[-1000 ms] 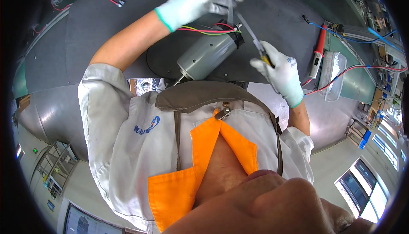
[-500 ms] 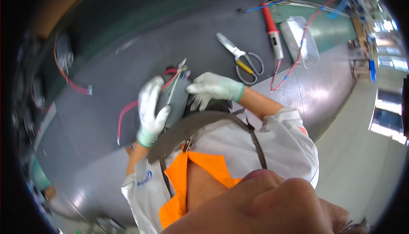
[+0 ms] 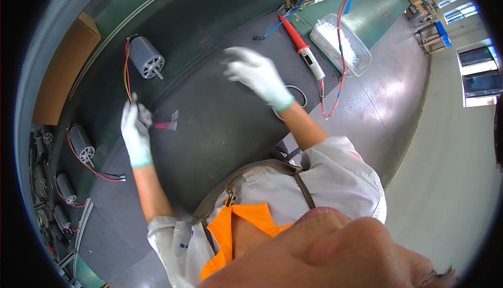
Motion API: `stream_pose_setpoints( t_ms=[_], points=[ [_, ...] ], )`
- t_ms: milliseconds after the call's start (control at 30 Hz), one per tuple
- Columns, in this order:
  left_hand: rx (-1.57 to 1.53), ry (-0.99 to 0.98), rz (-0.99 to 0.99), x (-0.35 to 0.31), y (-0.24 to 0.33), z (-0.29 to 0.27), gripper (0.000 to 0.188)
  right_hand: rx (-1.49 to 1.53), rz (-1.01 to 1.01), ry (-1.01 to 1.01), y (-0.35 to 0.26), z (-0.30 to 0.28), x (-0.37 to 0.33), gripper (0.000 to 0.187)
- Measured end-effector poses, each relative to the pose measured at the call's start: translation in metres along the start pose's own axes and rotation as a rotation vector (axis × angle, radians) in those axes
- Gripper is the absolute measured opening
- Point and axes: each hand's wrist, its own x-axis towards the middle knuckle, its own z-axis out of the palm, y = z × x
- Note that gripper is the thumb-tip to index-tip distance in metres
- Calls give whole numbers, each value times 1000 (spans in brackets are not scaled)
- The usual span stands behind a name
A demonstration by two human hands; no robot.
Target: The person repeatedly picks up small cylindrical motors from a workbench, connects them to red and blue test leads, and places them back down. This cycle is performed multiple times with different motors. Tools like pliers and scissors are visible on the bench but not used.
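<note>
Our left hand (image 3: 135, 133) pinches the thin, limp wires (image 3: 127, 73) of the grey motor (image 3: 145, 62) lying on the dark counter (image 3: 220, 125), likely a heavy, rigid body better lifted by its casing, while our right hand (image 3: 255, 74) hovers open.

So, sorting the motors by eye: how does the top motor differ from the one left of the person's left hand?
The top motor lies alone higher on the belt; the left motor lies near the edge beside other motors. The top motor's wires run to the left hand; the left motor's red wire trails loose across the belt. Both are grey cylinders with a shaft.
</note>
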Motion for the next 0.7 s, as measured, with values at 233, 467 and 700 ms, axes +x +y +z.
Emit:
stream_pose_setpoints(
  t_ms=[233, 467, 700],
  points=[
    [-123, -129, -232, -110, -22, 45, 41, -240, -168, 661, -39, -150, 22, 76],
    [-174, -297, -366, -101, -18, 86, 39, -359, 140, 9, -64, -74, 70, 30],
    [-220, -286, -264, -92, -24, 92, 36, -179, 635, -748, 6, 19, -23, 30]
  ],
)
